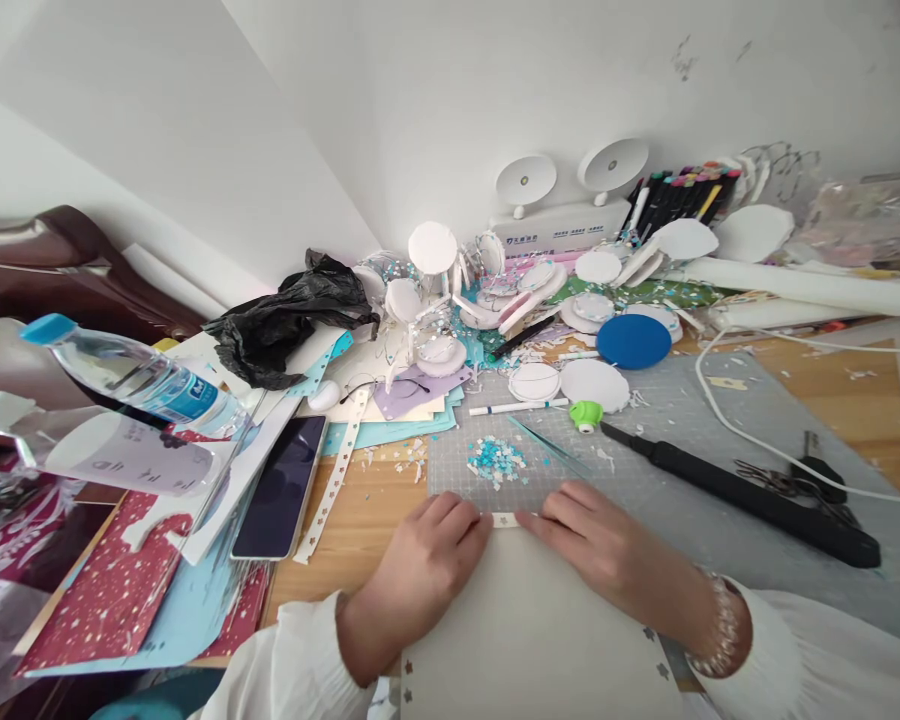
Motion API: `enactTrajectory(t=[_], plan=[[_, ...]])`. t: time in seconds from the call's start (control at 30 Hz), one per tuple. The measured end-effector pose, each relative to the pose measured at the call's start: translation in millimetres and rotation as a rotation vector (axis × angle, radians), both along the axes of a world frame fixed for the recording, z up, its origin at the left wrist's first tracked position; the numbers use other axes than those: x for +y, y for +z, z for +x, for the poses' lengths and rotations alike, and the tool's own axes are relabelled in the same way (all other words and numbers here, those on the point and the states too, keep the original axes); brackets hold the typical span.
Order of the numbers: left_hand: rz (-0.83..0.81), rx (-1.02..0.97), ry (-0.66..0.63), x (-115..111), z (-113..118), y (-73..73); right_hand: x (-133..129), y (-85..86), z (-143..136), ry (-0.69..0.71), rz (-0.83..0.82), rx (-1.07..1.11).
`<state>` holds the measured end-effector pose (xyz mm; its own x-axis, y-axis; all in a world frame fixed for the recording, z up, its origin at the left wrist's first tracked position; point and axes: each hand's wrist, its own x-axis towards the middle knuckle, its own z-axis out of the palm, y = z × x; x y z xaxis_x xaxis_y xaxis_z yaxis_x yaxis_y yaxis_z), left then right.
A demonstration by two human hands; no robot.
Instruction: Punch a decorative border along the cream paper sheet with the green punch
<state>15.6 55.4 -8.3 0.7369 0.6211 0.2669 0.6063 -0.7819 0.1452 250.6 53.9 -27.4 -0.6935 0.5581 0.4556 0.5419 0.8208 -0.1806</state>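
Note:
My left hand and my right hand grip the far edge of a pale sheet of paper, one at each side. Fingers and thumbs are closed on that edge. Between them shows a narrow white strip with a star-shaped hole, which looks like a folded-over edge of the sheet. Star-shaped holes also run along both sides of the sheet near me. Just beyond my fingers lies a small heap of blue and white paper confetti. Left of my left hand is a loose paper strip punched with stars.
A grey cutting mat carries a long black tool, keys, a green frog-like piece and thin blue tweezers. A phone, a bottle and a black bag are leftward. White discs crowd the back.

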Motion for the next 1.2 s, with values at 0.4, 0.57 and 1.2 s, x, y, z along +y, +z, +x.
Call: enactTrajectory(t=[0.4,0.57,1.2], plan=[[0.022,0.182,0.032,-14,1,5.0,-11,-3.8,2,-0.036,-0.021,-0.094],[-0.010,0.204,0.141,-35,5,-4.6,-28,-3.8,-6,-0.167,-0.005,-0.163],[-0.060,0.127,0.256,-50,11,-7.6,-43,-9.6,-23,-0.291,0.026,-0.008]])
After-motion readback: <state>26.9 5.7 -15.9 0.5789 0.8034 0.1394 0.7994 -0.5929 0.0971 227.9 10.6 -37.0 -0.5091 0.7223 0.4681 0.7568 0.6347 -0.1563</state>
